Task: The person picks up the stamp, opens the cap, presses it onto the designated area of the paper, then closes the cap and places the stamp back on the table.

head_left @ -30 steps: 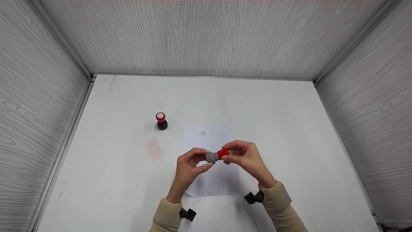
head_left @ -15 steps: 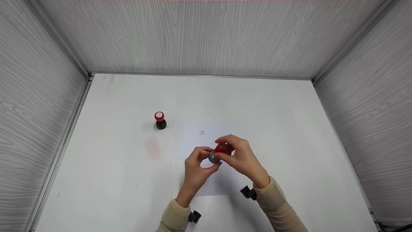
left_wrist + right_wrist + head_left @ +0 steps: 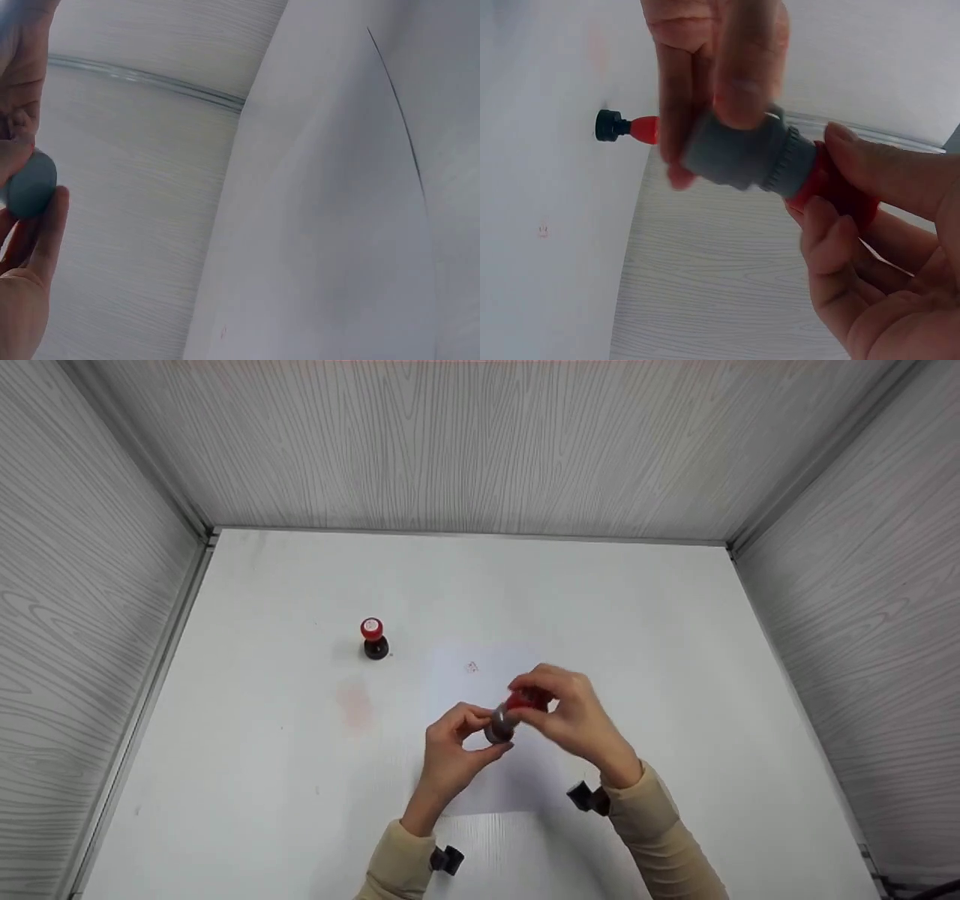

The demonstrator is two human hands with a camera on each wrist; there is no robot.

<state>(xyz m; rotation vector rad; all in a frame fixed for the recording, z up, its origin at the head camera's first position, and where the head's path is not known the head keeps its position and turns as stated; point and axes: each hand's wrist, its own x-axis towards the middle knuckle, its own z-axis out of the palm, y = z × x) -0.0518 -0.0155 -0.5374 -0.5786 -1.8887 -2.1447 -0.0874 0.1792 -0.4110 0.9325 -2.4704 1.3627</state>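
Both hands hold one stamp over the paper: a grey body (image 3: pixel 501 727) joined to a red handle (image 3: pixel 528 700). My left hand (image 3: pixel 455 746) pinches the grey body between thumb and fingers. The red handle (image 3: pixel 841 196) is gripped by my right hand (image 3: pixel 900 277), partly hiding it in the head view. The stamp is tilted, grey end lower left. In the left wrist view only a flat grey end (image 3: pixel 34 185) shows between fingers. The white paper (image 3: pixel 499 795) lies below, bearing a small red stamp mark (image 3: pixel 471 667).
A second stamp (image 3: pixel 373 639), with a red knob and black base, stands upright left of the paper. A faint pink smear (image 3: pixel 354 705) marks the white table (image 3: pixel 225 720). Grey wood-grain walls (image 3: pixel 480 450) enclose the back and both sides.
The stamp has turned from lying nearly level, red end right, to a tilt with the red end raised. My right hand has moved up slightly; my left hand has shifted right.
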